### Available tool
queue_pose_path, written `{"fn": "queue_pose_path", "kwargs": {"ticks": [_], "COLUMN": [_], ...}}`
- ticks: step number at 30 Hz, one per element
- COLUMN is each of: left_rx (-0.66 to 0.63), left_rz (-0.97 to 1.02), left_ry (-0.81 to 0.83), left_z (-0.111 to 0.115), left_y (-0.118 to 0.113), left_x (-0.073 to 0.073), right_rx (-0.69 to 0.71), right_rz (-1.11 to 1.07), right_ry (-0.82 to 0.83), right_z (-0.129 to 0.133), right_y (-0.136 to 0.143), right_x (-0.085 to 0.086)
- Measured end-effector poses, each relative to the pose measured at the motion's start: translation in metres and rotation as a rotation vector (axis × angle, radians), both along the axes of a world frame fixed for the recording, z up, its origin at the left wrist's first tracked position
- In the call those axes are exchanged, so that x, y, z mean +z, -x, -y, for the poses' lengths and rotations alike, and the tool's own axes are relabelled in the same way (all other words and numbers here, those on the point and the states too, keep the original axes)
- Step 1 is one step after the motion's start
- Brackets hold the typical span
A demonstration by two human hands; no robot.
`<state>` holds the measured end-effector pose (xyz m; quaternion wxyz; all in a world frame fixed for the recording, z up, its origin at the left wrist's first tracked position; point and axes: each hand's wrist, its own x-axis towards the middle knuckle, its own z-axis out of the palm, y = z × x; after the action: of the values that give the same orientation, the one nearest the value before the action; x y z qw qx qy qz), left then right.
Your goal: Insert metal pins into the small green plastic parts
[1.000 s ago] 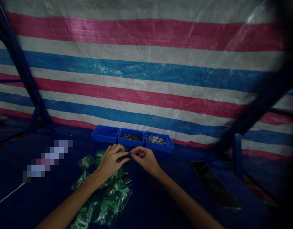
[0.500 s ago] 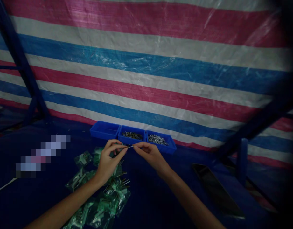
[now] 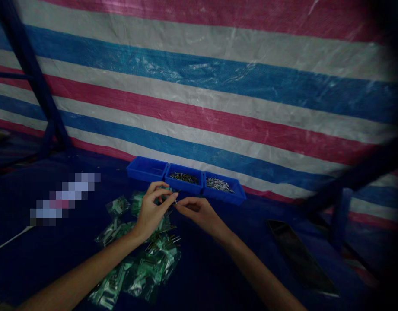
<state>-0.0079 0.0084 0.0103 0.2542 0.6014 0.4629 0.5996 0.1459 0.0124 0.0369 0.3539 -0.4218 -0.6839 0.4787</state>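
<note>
My left hand [image 3: 151, 214] is closed in a pinch over the pile of small bags. Between its thumb and fingers is a thin metal pin [image 3: 176, 200], too small to make out fully. Facing it, my right hand [image 3: 202, 214] has thumb and forefinger pinched at the pin's lower end. Under and beside my left hand lie several small clear bags [image 3: 140, 276] with a green tint and thin metal pieces in them. Some loose thin pins [image 3: 175, 240] stick out at the pile's right side.
Behind my hands three joined blue bins stand in a row: a left bin [image 3: 147, 176] with hardly anything visible inside, a middle bin [image 3: 169, 179] of dark pins, a right bin [image 3: 239, 195] of silvery pins. A phone-like dark slab [image 3: 300, 257] lies right. Striped sheeting [image 3: 199, 99] hangs behind.
The pin between my hands has turned from nearly level to steeply tilted. My right hand has shifted slightly left and down against the left hand. The whole view has moved a little.
</note>
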Motion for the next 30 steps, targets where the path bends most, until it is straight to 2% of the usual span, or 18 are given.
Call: {"fn": "queue_pose_path", "kwargs": {"ticks": [5,10,13,15,17,20,22,24,26,27,28,30], "left_rx": [-0.015,-0.101,-0.049,0.005,0.039,0.021,-0.073,-0.263,-0.518,-0.605,-0.638,-0.612], "left_rz": [-0.075,-0.230,-0.307,-0.331,-0.333,-0.292,-0.270,-0.322,-0.489,-0.589,-0.676,-0.808], "left_ry": [-0.056,-0.051,-0.085,-0.099,-0.096,-0.044,0.008,0.039,0.040,0.048,0.054,0.069], "left_z": [0.001,-0.006,-0.012,-0.018,-0.022,-0.024,-0.021,-0.015,-0.009,-0.006,-0.004,-0.001], "left_y": [-0.001,0.003,0.010,0.016,0.021,0.023,0.024,0.026,0.029,0.031,0.033,0.034], "left_x": [0.002,0.004,0.008,0.009,0.009,0.011,0.017,0.026,0.033,0.034,0.033,0.028], "right_rx": [-0.035,-0.122,-0.218,-0.289,-0.299,-0.233,-0.083,0.106,0.149,0.163,0.175,0.206], "right_rz": [0.070,-0.002,-0.044,-0.115,-0.098,0.149,0.375,0.584,0.709,0.739,0.753,0.735], "right_ry": [-0.121,0.019,0.040,-0.012,-0.068,-0.248,-0.359,-0.373,-0.418,-0.461,-0.490,-0.497], "right_z": [-0.006,-0.020,-0.036,-0.047,-0.054,-0.048,-0.035,-0.020,-0.008,-0.003,-0.001,-0.001], "right_y": [-0.011,-0.021,-0.029,-0.035,-0.040,-0.041,-0.036,-0.028,-0.018,-0.013,-0.009,-0.005], "right_x": [0.008,0.002,-0.002,-0.003,-0.004,-0.004,-0.003,-0.003,-0.005,-0.008,-0.011,-0.018]}}
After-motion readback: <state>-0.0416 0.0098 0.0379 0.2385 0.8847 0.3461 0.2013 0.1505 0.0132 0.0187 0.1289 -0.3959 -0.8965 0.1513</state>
